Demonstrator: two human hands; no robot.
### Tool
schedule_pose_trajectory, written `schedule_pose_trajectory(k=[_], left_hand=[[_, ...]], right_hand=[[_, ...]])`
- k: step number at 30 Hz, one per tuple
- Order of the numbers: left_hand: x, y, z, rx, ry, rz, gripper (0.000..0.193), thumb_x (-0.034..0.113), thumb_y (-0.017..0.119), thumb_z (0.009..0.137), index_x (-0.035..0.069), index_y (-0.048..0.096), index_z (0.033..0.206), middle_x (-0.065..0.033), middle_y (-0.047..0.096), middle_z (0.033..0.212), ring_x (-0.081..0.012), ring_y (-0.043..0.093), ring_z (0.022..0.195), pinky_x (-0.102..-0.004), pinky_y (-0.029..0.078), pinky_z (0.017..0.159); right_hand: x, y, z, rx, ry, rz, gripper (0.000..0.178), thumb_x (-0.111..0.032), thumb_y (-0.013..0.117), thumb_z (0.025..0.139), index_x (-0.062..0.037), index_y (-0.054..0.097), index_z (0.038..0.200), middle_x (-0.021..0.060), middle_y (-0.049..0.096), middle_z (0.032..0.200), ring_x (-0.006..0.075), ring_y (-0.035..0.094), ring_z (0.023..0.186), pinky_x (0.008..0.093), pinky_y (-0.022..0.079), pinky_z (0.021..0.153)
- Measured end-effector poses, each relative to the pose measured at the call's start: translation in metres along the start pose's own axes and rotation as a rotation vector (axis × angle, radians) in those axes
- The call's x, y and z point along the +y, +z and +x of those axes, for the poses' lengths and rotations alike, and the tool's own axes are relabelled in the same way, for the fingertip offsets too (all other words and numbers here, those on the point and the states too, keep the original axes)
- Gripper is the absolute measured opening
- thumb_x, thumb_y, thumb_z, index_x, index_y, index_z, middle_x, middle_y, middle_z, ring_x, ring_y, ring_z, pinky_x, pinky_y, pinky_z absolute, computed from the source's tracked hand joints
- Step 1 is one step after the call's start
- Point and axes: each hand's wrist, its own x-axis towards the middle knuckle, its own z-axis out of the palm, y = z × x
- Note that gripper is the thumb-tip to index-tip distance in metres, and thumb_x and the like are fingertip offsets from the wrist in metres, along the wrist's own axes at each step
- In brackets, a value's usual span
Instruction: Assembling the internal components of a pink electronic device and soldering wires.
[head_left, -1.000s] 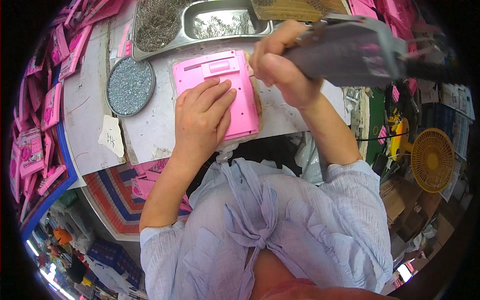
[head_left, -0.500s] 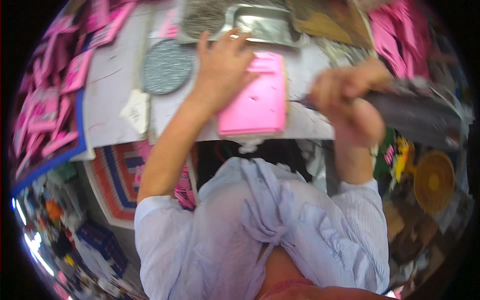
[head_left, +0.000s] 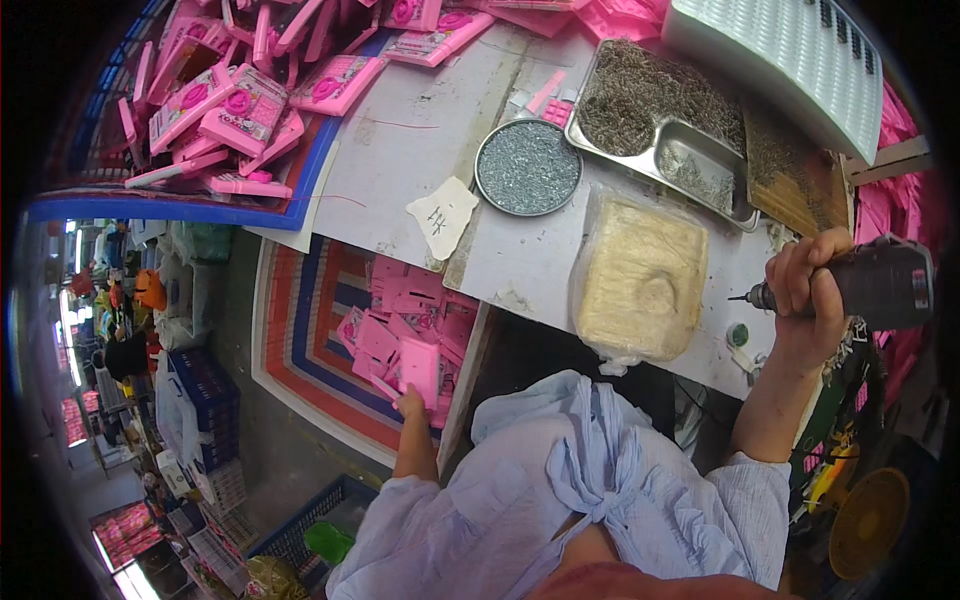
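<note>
Left hand [head_left: 410, 404]: pinching the lower corner of a pink case [head_left: 421, 368], down over the striped bin [head_left: 283, 345] to the left of my body. Fingers behind the case are hidden, so can't tell how far they wrap. Case sits over a heap of pink parts [head_left: 378, 338] in that bin, broad face toward me; can't tell if it touches the heap.

Right hand [head_left: 812, 290]: wrapped around a dark power screwdriver [head_left: 885, 284], roughly level above the bench's right side, bit pointing left, touching nothing.

Bench [head_left: 520, 262]: plastic-wrapped foam block [head_left: 645, 275] between my hands, bare top with a dent. Round dish [head_left: 528, 168] of small grey metal bits beyond it to the left, torn white scrap [head_left: 442, 217] just beside. Two-compartment steel tray [head_left: 702, 180] behind the block, small metal parts in both. More pink cases [head_left: 240, 108] piled in the blue-edged crate [head_left: 322, 172], far left.
</note>
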Motion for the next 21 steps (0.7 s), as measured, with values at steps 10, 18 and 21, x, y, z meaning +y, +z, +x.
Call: schedule_pose_trajectory(k=[10,18,21], left_hand=[[0.483,-0.027,0.035,-0.028,1.205,-0.426,0.037,0.009,0.077,0.084,0.001,0.061,0.117,-0.0168,0.062,0.115,-0.0339,0.056,0.115,-0.0432,0.046,0.098],[0.634,0.08,0.105,0.198,1.546,0.353,0.045,0.027,0.078,0.083,0.014,0.066,0.124,-0.0091,0.068,0.122,-0.0315,0.065,0.111,-0.0437,0.054,0.089],[0.631,0.054,0.086,0.199,1.692,0.217,0.036,0.026,0.075,0.088,0.018,0.07,0.122,-0.0076,0.073,0.112,-0.0267,0.07,0.097,-0.0386,0.057,0.081]], right_hand=[[-0.005,-0.012,0.012,0.104,-0.062,-0.255,0.058,-0.024,0.072,0.09,0.0035,0.046,0.134,0.006,0.056,0.085,0.0129,0.053,0.076,0.027,0.045,0.068],[-0.022,-0.029,-0.011,0.249,-0.118,-0.652,0.074,-0.02,0.07,0.091,0.0017,0.036,0.153,0.0197,0.054,0.139,0.0267,0.052,0.132,0.0409,0.043,0.109],[-0.019,-0.035,-0.026,0.319,-0.136,-0.657,0.067,-0.012,0.071,0.087,0.0015,0.044,0.148,0.0172,0.056,0.136,0.0245,0.055,0.127,0.0387,0.046,0.104]])
